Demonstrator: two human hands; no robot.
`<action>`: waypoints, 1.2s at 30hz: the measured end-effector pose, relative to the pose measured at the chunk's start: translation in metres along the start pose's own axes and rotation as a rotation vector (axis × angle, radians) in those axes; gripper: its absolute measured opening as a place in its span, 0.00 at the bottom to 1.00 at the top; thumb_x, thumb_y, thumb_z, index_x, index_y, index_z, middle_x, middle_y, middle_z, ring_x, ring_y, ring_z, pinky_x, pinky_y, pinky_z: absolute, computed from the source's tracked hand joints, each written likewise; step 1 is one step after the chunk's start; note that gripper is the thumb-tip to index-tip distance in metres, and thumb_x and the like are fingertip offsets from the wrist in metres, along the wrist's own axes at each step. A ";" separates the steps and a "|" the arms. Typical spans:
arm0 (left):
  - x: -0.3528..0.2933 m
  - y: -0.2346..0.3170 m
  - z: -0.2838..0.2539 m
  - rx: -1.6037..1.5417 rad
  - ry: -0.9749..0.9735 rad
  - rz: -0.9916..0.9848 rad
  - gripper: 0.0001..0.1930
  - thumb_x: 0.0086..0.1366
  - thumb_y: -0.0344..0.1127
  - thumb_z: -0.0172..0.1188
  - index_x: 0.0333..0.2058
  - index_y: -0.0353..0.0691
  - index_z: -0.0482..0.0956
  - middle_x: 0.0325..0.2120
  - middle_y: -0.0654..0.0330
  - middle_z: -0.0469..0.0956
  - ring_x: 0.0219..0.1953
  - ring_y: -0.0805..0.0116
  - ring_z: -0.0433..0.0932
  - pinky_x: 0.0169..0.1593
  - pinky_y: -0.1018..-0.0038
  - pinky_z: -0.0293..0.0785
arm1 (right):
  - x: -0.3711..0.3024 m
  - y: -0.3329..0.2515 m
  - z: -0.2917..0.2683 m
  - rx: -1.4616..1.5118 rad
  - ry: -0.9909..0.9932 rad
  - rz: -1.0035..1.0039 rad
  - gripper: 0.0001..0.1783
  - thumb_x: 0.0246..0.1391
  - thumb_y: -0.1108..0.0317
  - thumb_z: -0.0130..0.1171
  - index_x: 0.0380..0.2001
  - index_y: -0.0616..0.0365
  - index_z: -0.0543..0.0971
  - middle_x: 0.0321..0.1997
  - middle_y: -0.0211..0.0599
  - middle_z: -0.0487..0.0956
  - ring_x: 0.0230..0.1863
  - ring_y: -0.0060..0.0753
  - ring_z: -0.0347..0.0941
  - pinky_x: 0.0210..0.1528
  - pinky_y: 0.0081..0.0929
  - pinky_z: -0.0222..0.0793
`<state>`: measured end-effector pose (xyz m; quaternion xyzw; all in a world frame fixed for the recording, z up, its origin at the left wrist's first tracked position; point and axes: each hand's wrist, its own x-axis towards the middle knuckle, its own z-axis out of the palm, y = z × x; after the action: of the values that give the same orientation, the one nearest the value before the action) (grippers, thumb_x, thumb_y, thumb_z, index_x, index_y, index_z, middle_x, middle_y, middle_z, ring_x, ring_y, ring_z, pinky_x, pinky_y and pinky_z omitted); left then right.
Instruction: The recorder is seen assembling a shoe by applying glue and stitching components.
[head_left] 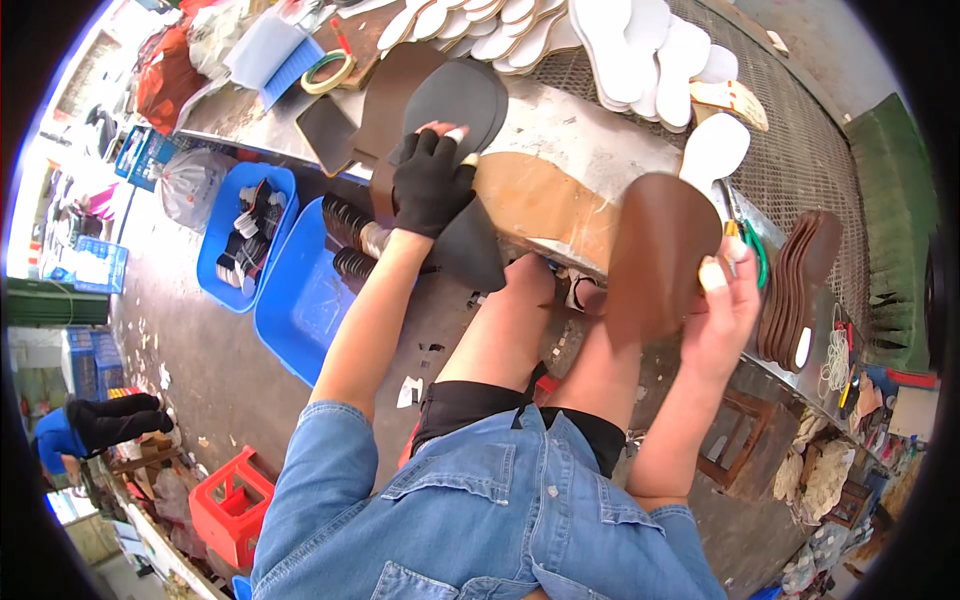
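Note:
My left hand, in a black fingerless glove, is closed over a black insole at the near edge of the bench. Its fingertips rest by the rounded end of dark insole pieces, which lie over a brown sheet. Between thumb and fingers, my right hand pinches a brown insole by its right edge. That piece is held up in front of the bench, over my right leg, its lower end blurred. White coverings show on several of my fingertips.
White insoles are heaped on the bench's far side. Brown insoles are stacked at right, near green-handled scissors. A tape roll lies at the far left. Blue bins and a red stool stand on the floor.

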<state>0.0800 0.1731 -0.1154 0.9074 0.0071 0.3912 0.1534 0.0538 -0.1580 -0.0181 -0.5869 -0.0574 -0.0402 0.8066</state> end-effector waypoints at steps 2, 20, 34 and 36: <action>-0.001 0.002 0.003 0.017 -0.025 -0.014 0.16 0.50 0.34 0.60 0.40 0.44 0.77 0.41 0.58 0.74 0.48 0.54 0.71 0.48 0.62 0.70 | -0.003 -0.011 -0.006 -0.034 -0.068 -0.042 0.22 0.51 0.75 0.54 0.51 0.60 0.68 0.40 0.30 0.74 0.37 0.18 0.70 0.38 0.16 0.68; -0.004 -0.003 -0.013 -0.114 0.148 -0.051 0.11 0.52 0.32 0.59 0.36 0.44 0.78 0.34 0.58 0.76 0.40 0.56 0.74 0.42 0.65 0.72 | -0.046 0.147 0.091 -0.147 -0.529 0.545 0.22 0.53 0.71 0.60 0.50 0.69 0.70 0.24 0.27 0.75 0.25 0.10 0.65 0.27 0.11 0.59; -0.111 0.017 -0.169 -1.063 -0.467 -0.980 0.10 0.56 0.25 0.60 0.38 0.37 0.78 0.33 0.67 0.78 0.36 0.79 0.73 0.43 0.78 0.69 | -0.007 0.101 0.137 -0.183 -1.037 0.446 0.39 0.46 0.75 0.60 0.62 0.67 0.57 0.19 0.20 0.65 0.21 0.11 0.58 0.25 0.13 0.57; -0.109 0.011 -0.173 -1.075 -0.448 -0.987 0.10 0.57 0.26 0.60 0.39 0.37 0.78 0.33 0.67 0.78 0.37 0.79 0.73 0.43 0.78 0.69 | 0.006 0.106 0.154 -0.277 -1.091 0.419 0.43 0.44 0.74 0.61 0.63 0.67 0.53 0.19 0.22 0.65 0.21 0.12 0.58 0.25 0.14 0.57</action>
<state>-0.1197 0.1957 -0.0777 0.6571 0.1892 0.0333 0.7289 0.0667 0.0213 -0.0701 -0.6214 -0.3403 0.4196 0.5674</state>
